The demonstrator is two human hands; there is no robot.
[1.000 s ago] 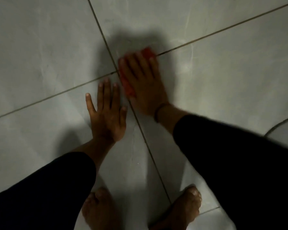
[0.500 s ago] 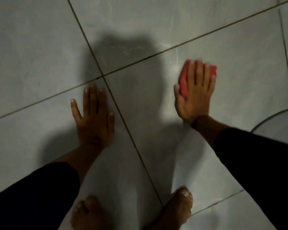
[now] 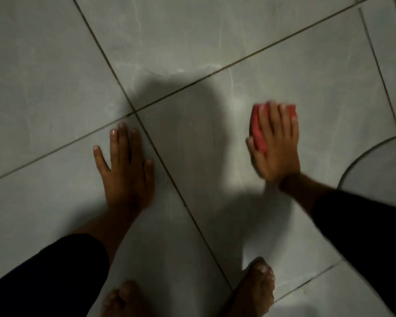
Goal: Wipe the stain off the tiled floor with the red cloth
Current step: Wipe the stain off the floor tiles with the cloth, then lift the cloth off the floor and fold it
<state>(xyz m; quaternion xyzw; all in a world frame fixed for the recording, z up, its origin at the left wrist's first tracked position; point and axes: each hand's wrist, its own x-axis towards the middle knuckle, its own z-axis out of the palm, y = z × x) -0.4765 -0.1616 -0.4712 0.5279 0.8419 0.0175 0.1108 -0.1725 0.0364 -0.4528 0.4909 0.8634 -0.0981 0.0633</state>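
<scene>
My right hand (image 3: 276,147) lies flat on the red cloth (image 3: 257,131), pressing it onto a grey floor tile (image 3: 284,72) at the right. Most of the cloth is hidden under the palm and fingers; red shows at its left side and beyond the fingertips. My left hand (image 3: 125,167) rests flat on the floor with fingers spread, just below the crossing of two grout lines (image 3: 135,113). Pale smeared streaks (image 3: 234,97) show on the tile left of the cloth. I cannot make out a distinct stain in the dim light.
My two bare feet stand at the bottom, the left foot (image 3: 121,298) and the right foot (image 3: 254,289). A rounded pale object (image 3: 380,165) juts in at the right edge. A dark shadow (image 3: 181,133) lies between the hands.
My right hand slid the red cloth from the grout crossing near the left hand out to the right, then held about the same spot. The left hand stayed planted.
</scene>
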